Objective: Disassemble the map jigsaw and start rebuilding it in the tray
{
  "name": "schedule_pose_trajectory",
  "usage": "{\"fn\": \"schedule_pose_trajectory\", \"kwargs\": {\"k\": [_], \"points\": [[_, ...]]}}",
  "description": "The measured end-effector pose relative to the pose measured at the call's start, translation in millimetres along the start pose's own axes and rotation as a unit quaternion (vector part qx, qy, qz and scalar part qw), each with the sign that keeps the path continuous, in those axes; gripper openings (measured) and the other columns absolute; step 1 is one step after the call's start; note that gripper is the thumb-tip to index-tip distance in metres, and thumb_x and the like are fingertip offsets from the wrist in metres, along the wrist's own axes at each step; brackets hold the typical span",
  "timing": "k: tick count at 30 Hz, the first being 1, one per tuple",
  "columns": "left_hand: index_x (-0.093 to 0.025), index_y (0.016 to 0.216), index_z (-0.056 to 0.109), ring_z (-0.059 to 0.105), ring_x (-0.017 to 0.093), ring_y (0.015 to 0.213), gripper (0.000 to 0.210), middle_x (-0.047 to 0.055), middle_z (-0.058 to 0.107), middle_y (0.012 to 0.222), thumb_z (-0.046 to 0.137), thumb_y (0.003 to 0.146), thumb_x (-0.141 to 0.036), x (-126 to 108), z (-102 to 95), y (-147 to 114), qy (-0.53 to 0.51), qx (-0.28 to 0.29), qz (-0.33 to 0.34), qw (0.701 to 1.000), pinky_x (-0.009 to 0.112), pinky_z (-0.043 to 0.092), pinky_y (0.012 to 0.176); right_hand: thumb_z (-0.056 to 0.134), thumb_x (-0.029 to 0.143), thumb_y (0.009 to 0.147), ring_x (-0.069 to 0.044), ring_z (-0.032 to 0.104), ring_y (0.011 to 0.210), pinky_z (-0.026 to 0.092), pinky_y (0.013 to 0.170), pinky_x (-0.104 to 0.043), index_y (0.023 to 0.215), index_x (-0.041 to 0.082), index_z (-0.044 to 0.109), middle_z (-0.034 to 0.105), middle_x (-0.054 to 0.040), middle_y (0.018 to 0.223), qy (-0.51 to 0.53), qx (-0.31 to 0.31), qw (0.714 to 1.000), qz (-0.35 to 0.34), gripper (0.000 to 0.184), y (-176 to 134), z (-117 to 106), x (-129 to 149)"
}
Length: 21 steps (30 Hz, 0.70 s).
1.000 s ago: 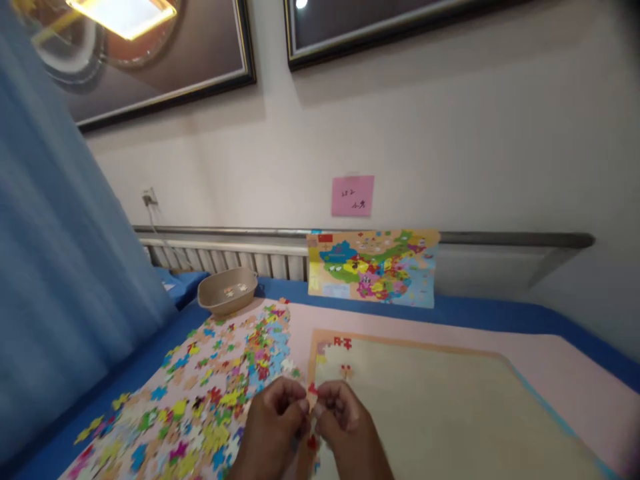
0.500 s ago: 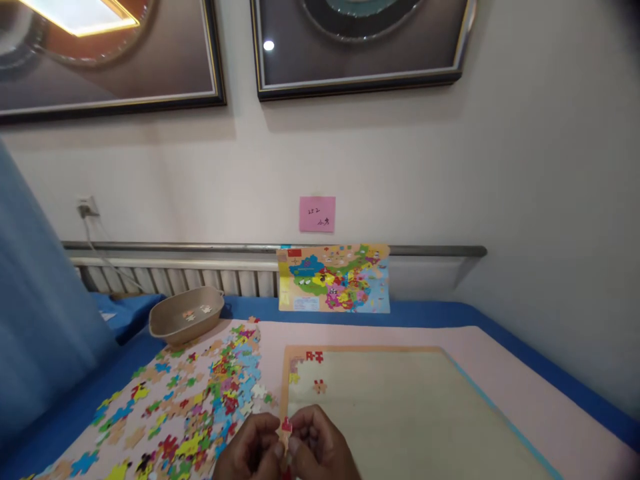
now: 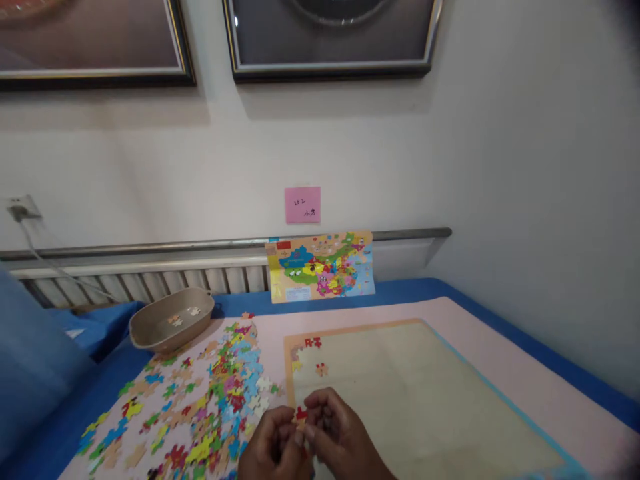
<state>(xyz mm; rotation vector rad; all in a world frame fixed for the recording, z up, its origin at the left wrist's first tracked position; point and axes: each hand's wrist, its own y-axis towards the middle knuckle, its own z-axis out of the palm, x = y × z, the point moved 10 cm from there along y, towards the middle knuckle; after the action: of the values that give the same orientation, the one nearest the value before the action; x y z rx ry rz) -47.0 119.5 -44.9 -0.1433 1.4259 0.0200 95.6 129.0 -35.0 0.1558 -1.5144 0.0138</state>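
Near the bottom middle, a small red and peach jigsaw piece [image 3: 301, 415] is pinched up between both my hands. My left hand [image 3: 275, 445] has its thumb and fingers closed on the piece's left side. From the right, the thumb of my right hand [image 3: 343, 437] presses against it, fingers curled. A bit of red also shows lower between the hands, too hidden to name. Just beyond them lies the puzzle board [image 3: 400, 387], with red pieces [image 3: 313, 343] at its upper left corner. A loose peach and red piece [image 3: 321, 369] rests below those.
Many loose puzzle pieces [image 3: 200, 400] are spread on the pink sheet to the left. A beige basin [image 3: 173, 323] with a few pieces stands behind them. A printed map picture [image 3: 320, 267] hangs from the wall rail [image 3: 410, 234]. A blue curtain [image 3: 35, 380] is at far left.
The camera view has turned a little, tilting the board in view. My hands, still on the red and peach piece, sit slightly farther right, and the piece appears turned.
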Motion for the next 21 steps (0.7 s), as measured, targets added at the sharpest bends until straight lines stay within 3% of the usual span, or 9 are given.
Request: {"fn": "schedule_pose_trajectory", "kwargs": {"k": [3, 8, 15, 21], "points": [[-0.02, 0.094, 0.072, 0.072, 0.021, 0.071, 0.05, 0.005, 0.076, 0.077, 0.094, 0.064, -0.053, -5.7, 0.2, -3.7, -0.031, -0.003, -0.022, 0.999, 0.027, 0.056, 0.064, 0.072, 0.04, 0.087, -0.017, 0.058, 0.078, 0.047, 0.072, -0.032, 0.106, 0.022, 0.063, 0.063, -0.0001, 0.087, 0.001, -0.011, 1.0, 0.003, 0.028, -3.0, 0.5, 12.4], [-0.019, 0.098, 0.072, 0.071, 0.018, 0.07, 0.049, 0.004, 0.074, 0.077, 0.093, 0.066, -0.05, -4.0, 4.6, -7.3, -0.087, -0.003, -0.06, 0.994, 0.028, 0.057, 0.067, 0.073, 0.04, 0.087, -0.015, 0.059, 0.07, 0.047, 0.067, -0.031, 0.101, 0.021, 0.063, 0.064, 0.0016, 0.082, 0.032, 0.004, 0.999, 0.041, 0.026, -2.2, 6.3, 14.5], [-0.019, 0.101, 0.072, 0.065, 0.015, 0.063, 0.05, -0.001, 0.068, 0.071, 0.093, 0.067, -0.05, -8.1, 1.2, -4.8, -0.086, -0.01, -0.041, 0.995, 0.026, 0.053, 0.063, 0.069, 0.042, 0.091, -0.016, 0.057, 0.073, 0.047, 0.07, -0.032, 0.101, 0.021, 0.064, 0.062, 0.0011, 0.083, 0.026, 0.022, 0.999, 0.023, 0.024, 1.7, 11.2, 17.4], [-0.019, 0.099, 0.075, 0.051, 0.01, 0.053, 0.042, -0.005, 0.06, 0.064, 0.092, 0.068, -0.042, -9.1, -3.8, -2.9, -0.045, -0.031, -0.009, 0.998, 0.022, 0.041, 0.051, 0.068, 0.039, 0.09, -0.019, 0.061, 0.08, 0.047, 0.073, -0.033, 0.1, 0.022, 0.065, 0.063, -0.0008, 0.088, 0.009, 0.029, 1.0, 0.009, 0.02, 4.3, 8.3, 5.3]]}}
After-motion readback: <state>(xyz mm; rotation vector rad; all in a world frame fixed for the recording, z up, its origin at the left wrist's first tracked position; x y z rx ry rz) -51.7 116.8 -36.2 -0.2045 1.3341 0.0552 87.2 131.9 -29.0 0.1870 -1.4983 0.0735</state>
